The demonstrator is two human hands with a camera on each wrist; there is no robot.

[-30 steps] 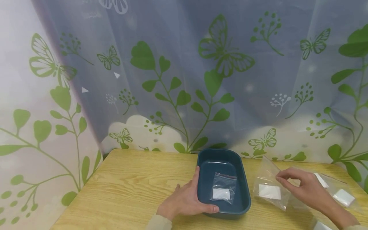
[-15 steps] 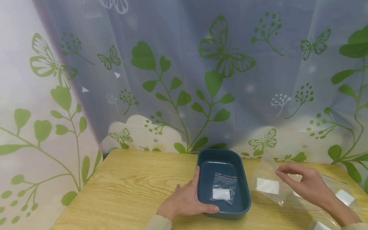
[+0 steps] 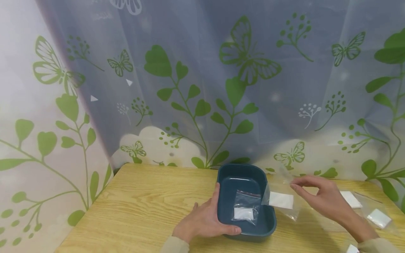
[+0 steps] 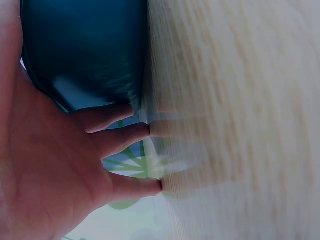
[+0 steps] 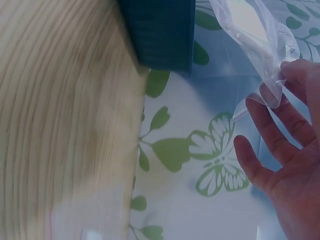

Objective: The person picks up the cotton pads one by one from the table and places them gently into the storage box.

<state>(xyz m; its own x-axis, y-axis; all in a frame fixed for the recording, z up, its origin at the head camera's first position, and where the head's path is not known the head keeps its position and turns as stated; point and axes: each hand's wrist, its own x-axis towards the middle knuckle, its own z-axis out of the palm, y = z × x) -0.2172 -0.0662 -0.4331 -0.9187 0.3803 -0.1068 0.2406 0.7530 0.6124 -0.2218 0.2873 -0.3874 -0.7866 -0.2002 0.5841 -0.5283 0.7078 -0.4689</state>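
A dark blue plastic basin (image 3: 243,175) stands on the wooden table. My left hand (image 3: 205,221) rests against its near left corner, thumb along the front rim and forefinger up the left side. In the left wrist view, the other fingers (image 4: 125,137) stretch toward the tabletop. Inside the basin lies a small clear zip bag (image 3: 248,199) with a white block in it. My right hand (image 3: 329,200) pinches the edge of another clear zip bag (image 5: 250,30) between thumb and fingertips. That bag also contains a white block (image 3: 281,200) and overlaps the basin's right rim in the head view.
More clear bags with white blocks (image 3: 378,218) lie on the table to the right, partly behind my right forearm. One white block (image 3: 352,248) shows at the bottom edge. A curtain (image 3: 190,88) with green leaves and butterflies hangs behind the wooden table (image 3: 152,200).
My right hand has lifted the pinched bag and moved it left to the basin's right rim. The left hand, the basin and the bag inside it have stayed in place.
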